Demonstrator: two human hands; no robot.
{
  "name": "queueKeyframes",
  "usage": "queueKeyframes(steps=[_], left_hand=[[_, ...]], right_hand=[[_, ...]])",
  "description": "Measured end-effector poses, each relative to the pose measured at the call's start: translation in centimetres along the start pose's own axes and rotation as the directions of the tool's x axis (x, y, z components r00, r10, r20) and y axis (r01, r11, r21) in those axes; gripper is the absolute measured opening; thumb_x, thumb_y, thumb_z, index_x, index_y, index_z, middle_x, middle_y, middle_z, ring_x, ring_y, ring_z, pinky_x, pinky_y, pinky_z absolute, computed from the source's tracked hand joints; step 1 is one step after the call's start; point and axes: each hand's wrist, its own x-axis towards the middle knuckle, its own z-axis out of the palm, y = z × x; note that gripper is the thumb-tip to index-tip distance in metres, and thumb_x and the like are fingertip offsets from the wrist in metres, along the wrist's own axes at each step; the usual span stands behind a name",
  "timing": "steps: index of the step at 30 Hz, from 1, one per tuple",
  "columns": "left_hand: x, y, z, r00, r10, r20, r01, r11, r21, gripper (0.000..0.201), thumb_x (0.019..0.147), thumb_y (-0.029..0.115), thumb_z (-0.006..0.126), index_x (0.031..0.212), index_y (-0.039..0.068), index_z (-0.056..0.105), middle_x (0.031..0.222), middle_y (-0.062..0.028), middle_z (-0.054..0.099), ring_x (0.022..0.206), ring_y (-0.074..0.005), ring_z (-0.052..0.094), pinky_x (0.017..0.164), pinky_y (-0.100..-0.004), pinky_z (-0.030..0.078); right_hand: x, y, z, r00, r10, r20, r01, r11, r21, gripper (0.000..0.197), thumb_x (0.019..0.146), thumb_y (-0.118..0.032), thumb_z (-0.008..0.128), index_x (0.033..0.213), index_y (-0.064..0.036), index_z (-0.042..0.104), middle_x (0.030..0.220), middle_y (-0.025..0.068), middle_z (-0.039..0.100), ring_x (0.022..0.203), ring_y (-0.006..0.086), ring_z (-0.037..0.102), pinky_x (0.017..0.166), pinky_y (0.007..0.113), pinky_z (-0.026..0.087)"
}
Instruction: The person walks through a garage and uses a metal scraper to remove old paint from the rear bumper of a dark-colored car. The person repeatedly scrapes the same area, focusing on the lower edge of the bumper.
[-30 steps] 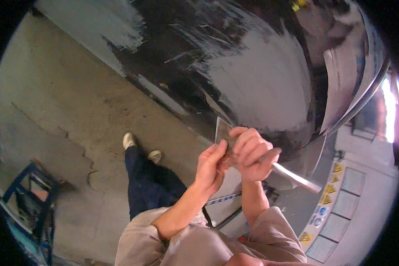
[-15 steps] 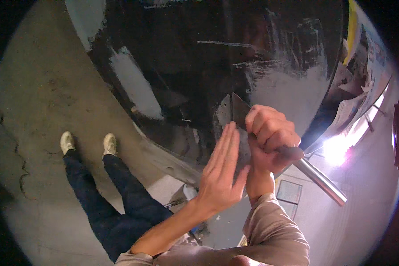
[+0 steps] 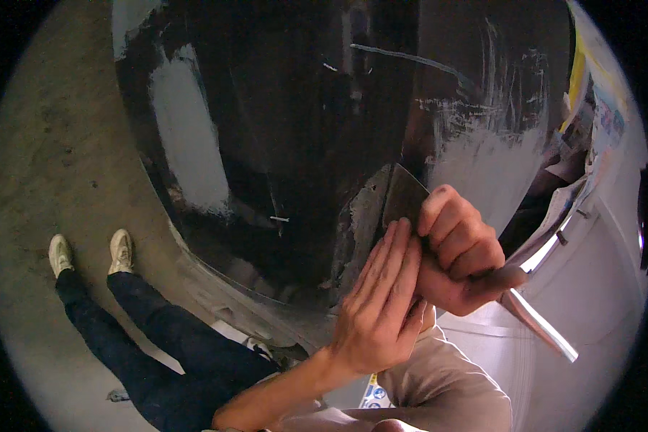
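Note:
My right hand (image 3: 464, 241) is closed around a hand tool with a dark, flat, pointed blade (image 3: 405, 191). A silver bar (image 3: 543, 327), apparently its handle, sticks out behind the fist to the lower right. The blade's tip meets a glossy black curved panel (image 3: 288, 108), where a mottled grey shape borders it on the left. My left hand (image 3: 381, 302) holds nothing; its straight fingers lie together, with their tips at the base of the blade, close beside the right fist. My palms and the lower part of the blade are hidden.
Dull grey patches (image 3: 187, 129) and scratches mark the panel, with a larger grey area (image 3: 482, 169) at its right. Torn paper and yellow tape (image 3: 577, 65) hang at the far right edge. My shoes (image 3: 121, 250) stand on the floor at left.
The view has shifted and turned over the panel. Both hands and the tool have moved slightly toward me and right in the picture. Less of the silver bar shows, and the right grip stays closed.

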Motion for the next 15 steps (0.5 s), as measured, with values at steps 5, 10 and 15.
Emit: queueKeyframes(steps=[5,10,15], left_hand=[[0.0,-0.1,-0.6,1.0,-0.005,-0.031,0.004,0.999,-0.051,0.073,0.082,0.01,0.068,0.142,-0.017,0.037,0.148,-0.0384,0.035,0.138,-0.0504,0.039,0.115,-0.0506,0.032],[0.1,0.4,-1.1,0.998,-0.047,-0.036,0.041,0.99,-0.137,0.072,0.082,0.011,0.067,0.143,-0.015,0.037,0.149,-0.0376,0.034,0.138,-0.0498,0.039,0.116,-0.0502,0.032],[0.3,0.3,-1.3,0.999,-0.031,-0.036,0.025,0.988,-0.153,0.075,0.081,0.01,0.069,0.143,-0.017,0.036,0.149,-0.0387,0.034,0.139,-0.0508,0.037,0.115,-0.0504,0.033]], right_hand=[[-0.2,0.4,0.5,0.999,0.031,0.037,-0.032,0.999,0.015,0.06,0.108,-0.045,0.03,0.058,-0.0111,0.03,0.049,0.0003,0.032,0.044,0.0165,0.03,0.046,0.034,0.031],[0.1,0.1,1.0,0.997,0.049,0.062,-0.043,0.995,-0.084,0.059,0.107,-0.042,0.033,0.057,-0.0107,0.031,0.048,0.0014,0.033,0.042,0.0172,0.03,0.046,0.034,0.031],[-0.1,0.3,1.8,0.999,0.036,-0.012,-0.037,0.994,-0.103,0.057,0.106,-0.037,0.036,0.057,-0.0093,0.031,0.047,0.0019,0.032,0.041,0.0165,0.03,0.045,0.034,0.031]])
